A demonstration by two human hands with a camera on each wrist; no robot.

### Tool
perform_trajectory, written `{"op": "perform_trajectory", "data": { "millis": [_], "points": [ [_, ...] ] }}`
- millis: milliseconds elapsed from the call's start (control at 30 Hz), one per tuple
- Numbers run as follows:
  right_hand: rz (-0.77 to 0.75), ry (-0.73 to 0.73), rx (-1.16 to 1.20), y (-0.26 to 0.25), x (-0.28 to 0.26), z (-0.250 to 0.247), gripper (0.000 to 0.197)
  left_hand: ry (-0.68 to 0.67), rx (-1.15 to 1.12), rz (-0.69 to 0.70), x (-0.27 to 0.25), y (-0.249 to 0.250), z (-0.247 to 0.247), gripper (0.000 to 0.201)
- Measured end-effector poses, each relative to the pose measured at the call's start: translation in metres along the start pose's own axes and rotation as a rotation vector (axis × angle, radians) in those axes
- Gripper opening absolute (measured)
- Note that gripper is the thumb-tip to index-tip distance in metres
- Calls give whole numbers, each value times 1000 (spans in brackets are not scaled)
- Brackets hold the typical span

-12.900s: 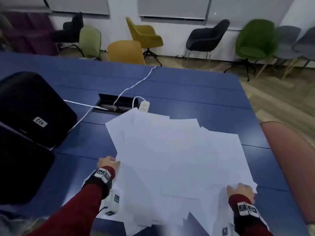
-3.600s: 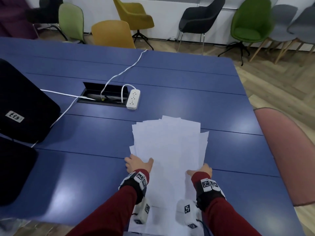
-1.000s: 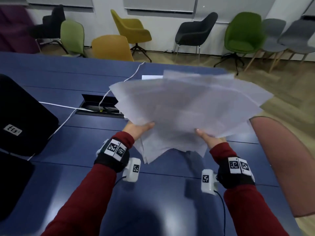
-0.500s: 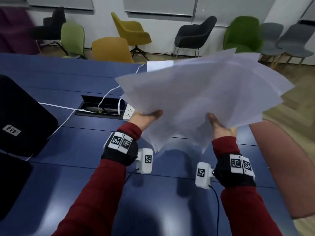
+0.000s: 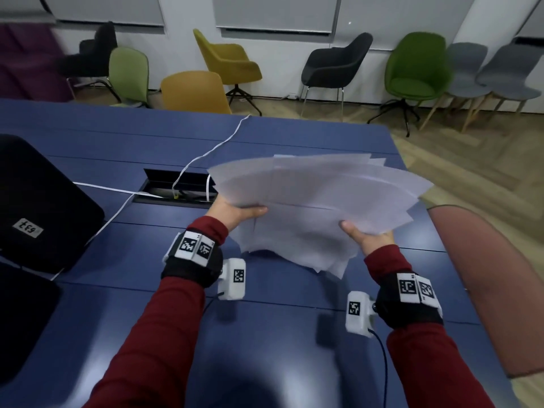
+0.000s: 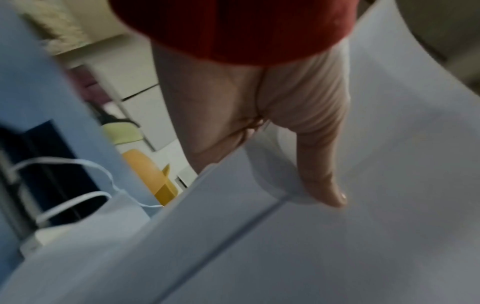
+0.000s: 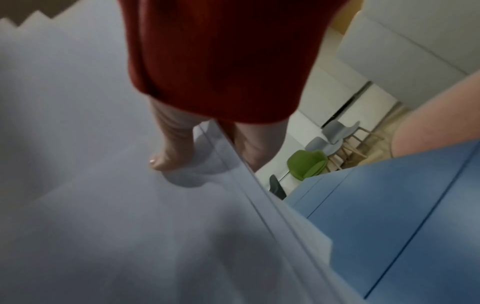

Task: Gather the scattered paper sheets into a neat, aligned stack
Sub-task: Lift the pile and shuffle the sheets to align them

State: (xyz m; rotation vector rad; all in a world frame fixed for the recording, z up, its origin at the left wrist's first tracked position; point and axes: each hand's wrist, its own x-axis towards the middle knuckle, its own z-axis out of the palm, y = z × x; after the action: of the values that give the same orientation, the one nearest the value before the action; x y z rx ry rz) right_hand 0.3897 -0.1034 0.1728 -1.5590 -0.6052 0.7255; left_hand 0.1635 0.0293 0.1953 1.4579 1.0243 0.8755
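A loose, fanned bundle of white paper sheets (image 5: pixel 321 207) hangs in the air over the blue table (image 5: pixel 147 142), its edges uneven. My left hand (image 5: pixel 235 212) pinches its left edge, thumb lying on top. My right hand (image 5: pixel 369 238) pinches the near right edge the same way. In the left wrist view my left hand (image 6: pixel 259 127) has the thumb pressed onto the paper sheets (image 6: pixel 337 246), the fingers hidden beneath. The right wrist view shows my right hand (image 7: pixel 207 148) with its thumb on the paper sheets (image 7: pixel 103 205) and fingers under them.
Two black cases (image 5: pixel 41 201) sit at the table's left. A cable slot (image 5: pixel 176 188) with white cords (image 5: pixel 206 151) lies behind the sheets. A pink chair back (image 5: pixel 485 290) stands at the right edge. Several chairs (image 5: pixel 415 72) line the far wall.
Since half a second ago both hands have brought the bundle down and closer to the table, tilting it flatter. Earlier the sheets lay spread on the table and were gathered and lifted.
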Motion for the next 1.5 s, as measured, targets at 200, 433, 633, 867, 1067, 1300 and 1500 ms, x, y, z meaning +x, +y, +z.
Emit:
{"op": "perform_trajectory", "data": {
  "millis": [200, 433, 633, 867, 1067, 1300, 1500],
  "points": [
    [-86, 96, 74, -9, 9, 25, 51, 164, -99, 111, -4, 14, 33, 32],
    [-173, -10, 27, 11, 13, 15, 48, 256, -153, -28, -16, 9, 15, 35],
    [-38, 18, -13, 35, 15, 19, 44, 303, -116, -200, -25, -14, 23, 50],
    [-97, -69, 11, 30, 13, 16, 23, 194, -141, -86, -26, -7, 20, 26],
    [-58, -183, -12, 36, 13, 14, 28, 217, -198, -151, -23, -10, 13, 30],
    [-44, -265, -48, 31, 19, 17, 31, 283, -371, -234, 4, 2, 17, 95],
    [-30, -256, -67, 37, 20, 12, 33, 275, -295, -358, 19, 5, 21, 95]
  ]
}}
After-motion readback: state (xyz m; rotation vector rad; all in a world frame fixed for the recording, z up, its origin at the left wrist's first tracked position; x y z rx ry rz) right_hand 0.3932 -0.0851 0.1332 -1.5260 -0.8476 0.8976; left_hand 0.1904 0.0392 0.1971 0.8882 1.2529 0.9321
